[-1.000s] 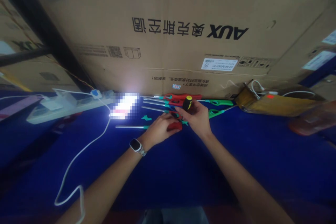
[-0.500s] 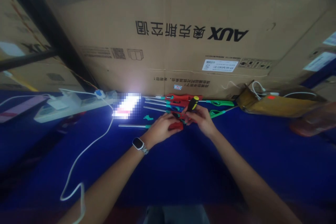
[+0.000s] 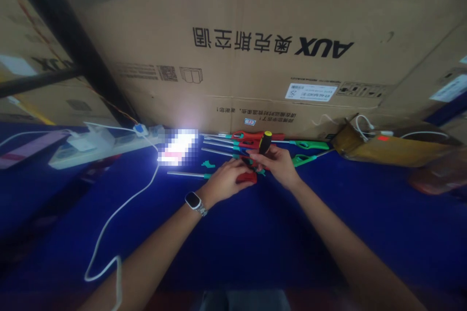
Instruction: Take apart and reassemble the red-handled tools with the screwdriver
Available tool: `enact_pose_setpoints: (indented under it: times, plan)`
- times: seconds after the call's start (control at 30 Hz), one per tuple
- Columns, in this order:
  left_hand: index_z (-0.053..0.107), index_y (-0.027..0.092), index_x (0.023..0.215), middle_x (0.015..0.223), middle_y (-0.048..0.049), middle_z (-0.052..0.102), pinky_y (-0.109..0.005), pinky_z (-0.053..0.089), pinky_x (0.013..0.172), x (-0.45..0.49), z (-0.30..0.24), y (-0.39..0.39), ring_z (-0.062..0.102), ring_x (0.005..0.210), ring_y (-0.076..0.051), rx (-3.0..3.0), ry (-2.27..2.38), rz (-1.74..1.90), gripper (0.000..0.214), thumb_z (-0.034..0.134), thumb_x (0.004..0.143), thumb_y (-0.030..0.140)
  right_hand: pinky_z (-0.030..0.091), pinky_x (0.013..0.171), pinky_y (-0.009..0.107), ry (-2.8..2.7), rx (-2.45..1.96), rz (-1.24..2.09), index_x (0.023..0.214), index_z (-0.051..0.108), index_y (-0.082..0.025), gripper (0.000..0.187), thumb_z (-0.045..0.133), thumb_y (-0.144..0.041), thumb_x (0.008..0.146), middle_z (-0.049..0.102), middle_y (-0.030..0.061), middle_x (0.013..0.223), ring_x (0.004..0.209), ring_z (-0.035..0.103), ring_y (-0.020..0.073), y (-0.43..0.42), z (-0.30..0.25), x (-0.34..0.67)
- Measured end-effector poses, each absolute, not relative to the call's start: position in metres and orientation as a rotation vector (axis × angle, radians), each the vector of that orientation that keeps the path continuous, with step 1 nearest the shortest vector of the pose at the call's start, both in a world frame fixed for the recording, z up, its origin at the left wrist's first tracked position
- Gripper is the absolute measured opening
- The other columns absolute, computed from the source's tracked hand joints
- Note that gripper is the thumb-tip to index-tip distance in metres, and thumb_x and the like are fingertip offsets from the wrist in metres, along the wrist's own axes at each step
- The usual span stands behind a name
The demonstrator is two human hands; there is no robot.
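My left hand [image 3: 226,178] is closed around a red long-nosed lighter [image 3: 249,178], whose metal tube points left across the blue surface. In my right hand [image 3: 280,166] is a screwdriver [image 3: 265,141] with a black and yellow handle, held upright beside the left fingers. The screwdriver's tip is hidden by the hands. Behind them several more lighters [image 3: 251,135] lie in a row against the box. Green lighters [image 3: 313,145] extend to the right of my right hand. A small green plastic piece [image 3: 208,164] rests left of my left hand.
A large cardboard box [image 3: 233,14] stands at the back. At left are a bright pixelated patch [image 3: 178,147], a white power strip [image 3: 60,158] and a white cable [image 3: 124,206]. A brown open container [image 3: 383,148] with cables sits at right.
My right hand keeps the screwdriver, whose handle has tilted slightly more upright. The whole view has shifted a little; my left hand stays on the red lighter.
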State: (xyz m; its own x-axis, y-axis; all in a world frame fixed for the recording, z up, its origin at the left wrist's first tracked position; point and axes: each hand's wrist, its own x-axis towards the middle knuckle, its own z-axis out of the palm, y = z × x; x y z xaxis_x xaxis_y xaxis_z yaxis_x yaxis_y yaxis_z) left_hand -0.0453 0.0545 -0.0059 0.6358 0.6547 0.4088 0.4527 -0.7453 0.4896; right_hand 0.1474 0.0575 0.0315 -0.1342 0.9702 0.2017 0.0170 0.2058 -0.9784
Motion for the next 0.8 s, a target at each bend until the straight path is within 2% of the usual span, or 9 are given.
enact_pose_setpoints:
  times: [0.1,0.2,0.33,0.47,0.53,0.67,0.8]
  plan:
    - [0.071,0.025,0.11,0.115,-0.0056,0.069,-0.043,0.049,0.101,-0.046,-0.007,0.056,0.06,0.114,-0.024,2.512,0.855,0.835,0.022,0.07,0.09,0.033,0.053,0.05,0.024,-1.541,-1.0,1.203,0.092,0.077,-0.017,0.047,0.073,-0.062,0.076,0.06,-0.0046,0.053,0.047,0.058,0.0103,0.056,0.031,0.153]
    - [0.071,0.025,0.108,0.113,-0.005,0.07,-0.041,0.049,0.1,-0.046,-0.007,0.056,0.061,0.112,-0.024,2.523,0.86,0.82,0.02,0.071,0.09,0.033,0.052,0.047,0.023,-1.524,-1.005,1.225,0.101,0.076,-0.017,0.057,0.067,-0.069,0.077,0.059,-0.0051,0.054,0.046,0.06,0.0107,0.055,0.026,0.153]
    - [0.071,0.026,0.108,0.115,-0.0043,0.07,-0.043,0.048,0.102,-0.045,-0.007,0.055,0.061,0.113,-0.024,2.533,0.906,0.798,0.021,0.072,0.089,0.033,0.051,0.043,0.024,-1.357,-1.033,1.079,0.099,0.072,-0.017,0.057,0.074,-0.067,0.072,0.06,-0.0047,0.058,0.042,0.057,0.0105,0.051,0.018,0.145]
    - [0.069,0.025,0.113,0.121,-0.0058,0.068,-0.044,0.049,0.102,-0.044,-0.007,0.054,0.061,0.117,-0.025,2.536,0.931,0.816,0.026,0.073,0.088,0.031,0.049,0.041,0.025,-1.306,-1.044,0.911,0.089,0.064,-0.019,0.049,0.086,-0.055,0.064,0.067,-0.0021,0.067,0.043,0.057,0.0115,0.048,0.016,0.134]
    - [0.069,0.024,0.111,0.12,-0.0066,0.069,-0.044,0.05,0.099,-0.044,-0.007,0.054,0.061,0.115,-0.026,2.54,0.938,0.814,0.026,0.073,0.088,0.033,0.049,0.042,0.025,-1.288,-1.038,0.886,0.083,0.059,-0.021,0.048,0.088,-0.053,0.063,0.067,-0.0027,0.064,0.043,0.057,0.0119,0.048,0.018,0.133]
    - [0.071,0.024,0.107,0.116,-0.0063,0.069,-0.044,0.05,0.098,-0.044,-0.006,0.054,0.062,0.11,-0.026,2.541,0.943,0.807,0.023,0.073,0.088,0.036,0.049,0.041,0.022,-1.384,-1.012,1.047,0.08,0.06,-0.019,0.043,0.081,-0.056,0.071,0.07,0.0002,0.066,0.046,0.06,0.0115,0.051,0.024,0.146]
    - [0.072,0.025,0.104,0.112,-0.0052,0.069,-0.044,0.05,0.097,-0.044,-0.006,0.053,0.063,0.106,-0.024,2.538,0.947,0.813,0.018,0.071,0.09,0.036,0.052,0.042,0.022,-1.511,-0.988,1.269,0.1,0.07,-0.018,0.049,0.072,-0.062,0.077,0.073,0.0021,0.078,0.056,0.068,0.0138,0.051,0.027,0.163]
